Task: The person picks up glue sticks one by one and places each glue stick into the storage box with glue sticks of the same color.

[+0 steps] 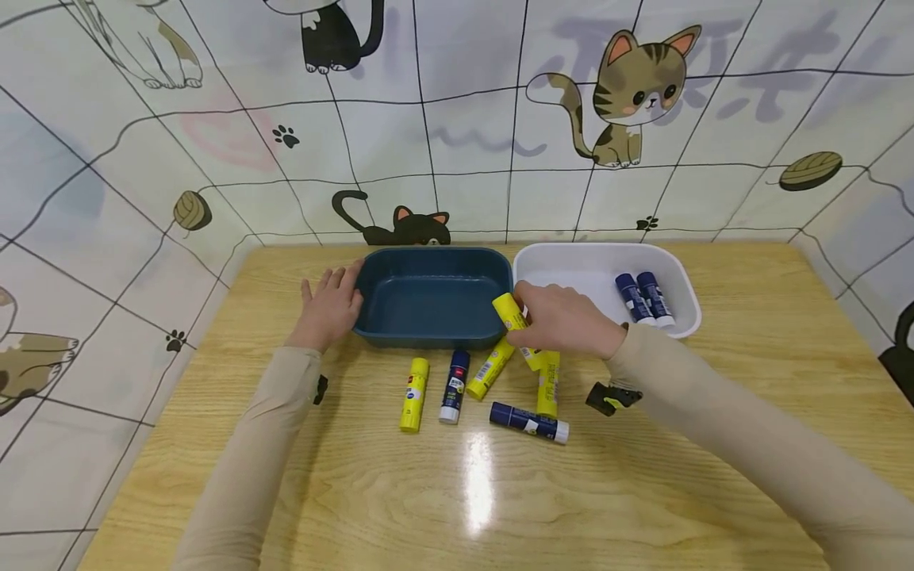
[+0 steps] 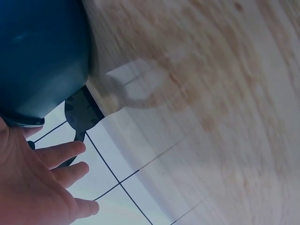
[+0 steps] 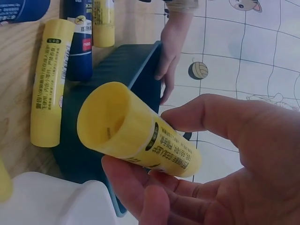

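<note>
Where a cat-patterned wall covering [image 1: 471, 143] rises along the far side, a wooden bench [image 1: 643, 507] runs up to it and carries two bins side by side: a dark blue bin [image 1: 428, 342] on the left and a white bin [image 1: 571, 247] on the right. The left hand [image 1: 330, 308] lies against the blue bin's left end, its fingers spread. The right hand [image 1: 567, 319] is near where the two bins meet, its thumb and fingers pinching a yellow glue stick [image 1: 508, 308], which is tilted and off the bench, a hollow end showing in the right wrist view.

Five more sticks lie on the bench, on the near side of the bins. From left to right come an upright-pointing yellow stick [image 1: 414, 395], a navy stick [image 1: 454, 387], a slanting yellow stick [image 1: 490, 369] close to the blue bin, and a crosswise navy stick [image 1: 529, 422], white end to the right, with a partly hidden yellow stick [image 1: 548, 387] just beyond it. Two navy sticks [image 1: 634, 298] lie next to each other in the right part of the white bin.
</note>
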`<state>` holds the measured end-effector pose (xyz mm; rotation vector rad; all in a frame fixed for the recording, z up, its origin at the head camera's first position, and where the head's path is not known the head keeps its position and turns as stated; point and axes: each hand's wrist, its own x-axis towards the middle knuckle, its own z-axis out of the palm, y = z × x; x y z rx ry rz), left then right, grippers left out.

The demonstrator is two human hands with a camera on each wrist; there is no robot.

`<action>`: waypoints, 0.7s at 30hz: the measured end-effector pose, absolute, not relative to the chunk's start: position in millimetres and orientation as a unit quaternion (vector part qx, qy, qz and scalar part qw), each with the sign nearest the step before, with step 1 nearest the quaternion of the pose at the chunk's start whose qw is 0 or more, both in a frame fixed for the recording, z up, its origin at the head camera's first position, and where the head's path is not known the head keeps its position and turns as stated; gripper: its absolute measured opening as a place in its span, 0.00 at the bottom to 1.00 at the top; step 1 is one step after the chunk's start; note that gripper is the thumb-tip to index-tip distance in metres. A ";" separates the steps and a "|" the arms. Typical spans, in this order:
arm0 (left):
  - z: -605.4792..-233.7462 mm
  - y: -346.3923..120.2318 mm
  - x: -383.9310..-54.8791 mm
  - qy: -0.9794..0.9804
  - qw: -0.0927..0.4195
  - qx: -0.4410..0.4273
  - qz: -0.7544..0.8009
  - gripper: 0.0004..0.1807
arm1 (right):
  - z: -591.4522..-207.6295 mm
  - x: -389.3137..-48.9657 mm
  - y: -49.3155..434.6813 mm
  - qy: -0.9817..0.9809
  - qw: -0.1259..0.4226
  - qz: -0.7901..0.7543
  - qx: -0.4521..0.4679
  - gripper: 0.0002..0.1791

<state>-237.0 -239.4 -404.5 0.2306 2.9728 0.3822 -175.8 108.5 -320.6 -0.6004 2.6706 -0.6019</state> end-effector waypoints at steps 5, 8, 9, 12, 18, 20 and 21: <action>-407.0 -239.8 -237.0 0.986 0.062 0.078 0.132 0.30 | -318.6 -187.6 100.6 0.938 0.183 -0.207 -0.208 0.19; -407.0 -239.9 -237.6 0.986 0.059 0.079 0.135 0.30 | -317.6 -193.6 95.9 0.939 0.192 -0.203 -0.201 0.19; -406.9 -239.9 -237.9 0.986 0.058 0.079 0.135 0.30 | -317.4 -195.4 94.3 0.938 0.194 -0.204 -0.202 0.18; -406.5 -239.8 -238.3 0.986 0.055 0.079 0.134 0.30 | -316.6 -200.4 89.6 0.940 0.191 -0.198 -0.203 0.17; -406.5 -239.9 -237.1 0.986 0.055 0.076 0.136 0.29 | -315.4 -211.4 79.6 0.940 0.195 -0.192 -0.201 0.18; -407.1 -239.6 -237.0 0.986 0.055 0.076 0.136 0.29 | -315.4 -216.0 76.5 0.941 0.198 -0.193 -0.197 0.19; -407.4 -239.6 -237.0 0.986 0.055 0.076 0.136 0.29 | -315.2 -218.2 74.7 0.940 0.201 -0.196 -0.194 0.18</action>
